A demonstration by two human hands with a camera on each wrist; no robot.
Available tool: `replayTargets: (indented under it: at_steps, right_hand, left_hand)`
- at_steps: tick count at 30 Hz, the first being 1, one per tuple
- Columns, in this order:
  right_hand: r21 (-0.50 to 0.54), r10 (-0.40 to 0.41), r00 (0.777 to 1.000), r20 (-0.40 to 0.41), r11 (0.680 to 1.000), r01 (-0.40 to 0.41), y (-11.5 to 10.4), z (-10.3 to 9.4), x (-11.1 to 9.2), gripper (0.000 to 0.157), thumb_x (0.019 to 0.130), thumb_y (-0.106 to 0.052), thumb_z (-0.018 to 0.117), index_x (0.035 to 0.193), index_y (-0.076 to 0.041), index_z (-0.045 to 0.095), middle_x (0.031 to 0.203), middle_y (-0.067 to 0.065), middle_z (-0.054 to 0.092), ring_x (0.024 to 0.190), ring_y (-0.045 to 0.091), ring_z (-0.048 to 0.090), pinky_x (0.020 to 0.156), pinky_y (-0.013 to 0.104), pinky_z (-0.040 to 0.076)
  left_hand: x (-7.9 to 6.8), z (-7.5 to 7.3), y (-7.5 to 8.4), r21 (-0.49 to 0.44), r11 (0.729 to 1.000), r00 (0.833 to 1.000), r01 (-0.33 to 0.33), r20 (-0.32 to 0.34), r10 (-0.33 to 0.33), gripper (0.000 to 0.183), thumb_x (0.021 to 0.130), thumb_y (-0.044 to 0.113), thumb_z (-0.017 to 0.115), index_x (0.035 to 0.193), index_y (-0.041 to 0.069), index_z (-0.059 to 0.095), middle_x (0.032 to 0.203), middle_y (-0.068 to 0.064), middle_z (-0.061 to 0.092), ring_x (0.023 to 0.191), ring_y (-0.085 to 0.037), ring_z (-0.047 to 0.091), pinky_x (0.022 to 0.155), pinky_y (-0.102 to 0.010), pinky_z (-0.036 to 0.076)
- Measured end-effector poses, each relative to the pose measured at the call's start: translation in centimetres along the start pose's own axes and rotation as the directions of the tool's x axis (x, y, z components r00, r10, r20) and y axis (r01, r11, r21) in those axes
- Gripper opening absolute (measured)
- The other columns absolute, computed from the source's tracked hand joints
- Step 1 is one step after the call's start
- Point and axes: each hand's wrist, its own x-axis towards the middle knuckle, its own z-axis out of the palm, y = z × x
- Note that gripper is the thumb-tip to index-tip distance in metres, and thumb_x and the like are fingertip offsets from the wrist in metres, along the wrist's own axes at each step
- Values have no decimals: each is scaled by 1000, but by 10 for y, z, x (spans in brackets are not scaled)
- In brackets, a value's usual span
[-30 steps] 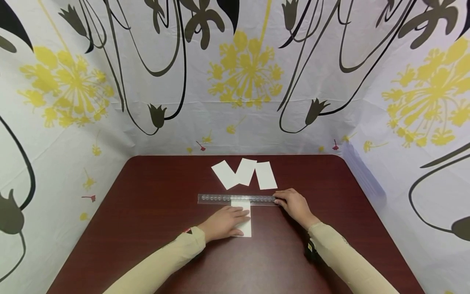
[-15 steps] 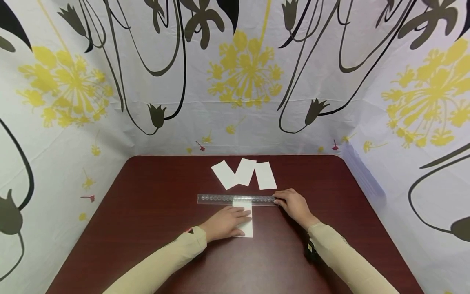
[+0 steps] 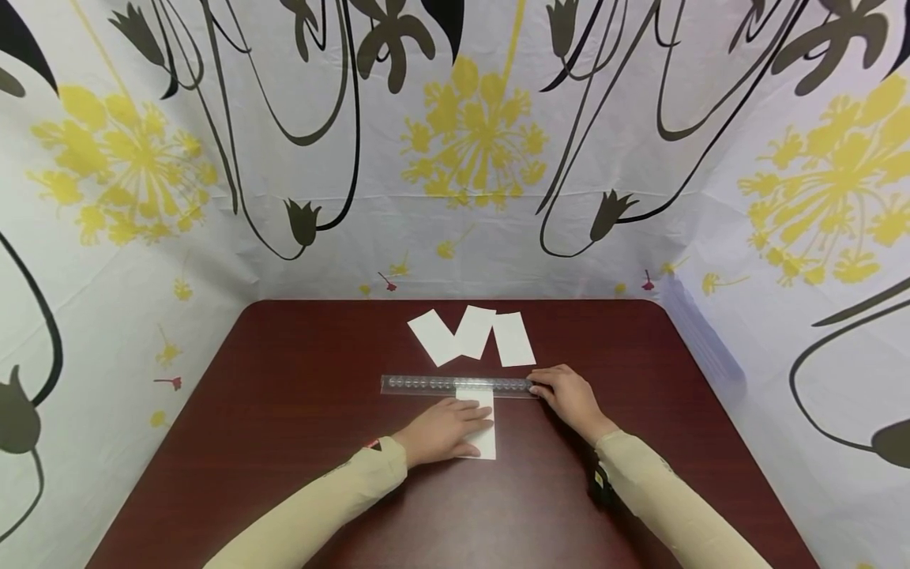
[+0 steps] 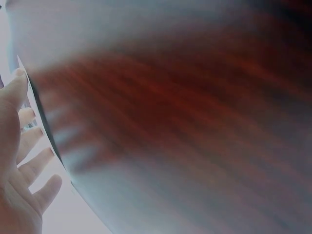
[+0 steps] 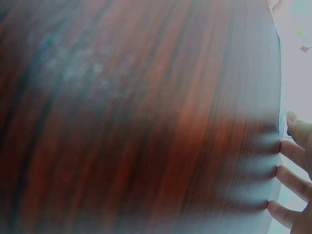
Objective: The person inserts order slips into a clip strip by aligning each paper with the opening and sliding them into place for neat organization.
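A clear plastic ruler [image 3: 419,385] lies crosswise on the dark reddish-brown table. My right hand [image 3: 573,401] holds its right end between thumb and fingers; in the right wrist view three fingertips [image 5: 287,151] touch the tabletop. Beneath the ruler's middle sits the top of a white card [image 3: 486,445], showing through the clear plastic. Spread over that card is my left hand [image 3: 442,431], fingers fairly straight and pointing right, covering its left part. The left wrist view has the same hand [image 4: 22,165] at its left edge with the fingers apart.
Beyond the ruler lie three more white cards: a tilted left one [image 3: 435,338], a middle one [image 3: 475,332] meeting it at a corner, and a right one [image 3: 514,340]. A flower-printed cloth [image 3: 455,237] hangs around the table's back and sides.
My left hand has slid a little to the right, and the card beneath it has shifted right along the ruler. Ruler and right hand stay nearly in place.
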Motion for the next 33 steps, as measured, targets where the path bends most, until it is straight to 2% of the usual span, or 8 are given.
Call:
replayTargets:
  at_steps: [7, 15, 22, 33]
  right_hand:
    - [1, 8, 1000, 5, 1000, -8, 1, 1, 0, 27, 91, -24, 71, 115, -14, 75, 118, 7, 74, 111, 27, 66, 90, 49, 55]
    - [10, 8, 1000, -1, 1000, -8, 2, 2, 0, 27, 90, -24, 72, 115, -14, 75, 117, 7, 74, 111, 27, 66, 89, 50, 55]
    - [1, 4, 1000, -2, 1000, -4, 2, 1, 0, 28, 90, -24, 71, 116, -13, 75, 117, 7, 74, 110, 27, 66, 89, 49, 56]
    - [1, 2, 1000, -3, 1000, -2, 2, 2, 1, 27, 90, -24, 71, 115, -13, 75, 116, 7, 74, 110, 27, 66, 89, 49, 55]
  left_hand:
    - [4, 0, 3, 10, 1000, 1000, 5, 18, -5, 56, 98, 56, 48, 147, 27, 49, 155, 7, 45, 144, -16, 44, 116, -42, 40]
    - [8, 1, 5, 6, 1000, 1000, -4, -4, 4, 56, 98, 55, 50, 146, 27, 50, 155, 7, 46, 143, -17, 45, 114, -42, 42]
    - [11, 1, 6, 17, 1000, 1000, 5, 21, -6, 57, 98, 56, 48, 148, 28, 47, 156, 9, 44, 144, -16, 43, 115, -41, 41]
    - [16, 4, 8, 6, 1000, 1000, -18, -9, 18, 57, 98, 57, 47, 146, 27, 49, 155, 7, 46, 143, -17, 45, 113, -42, 43]
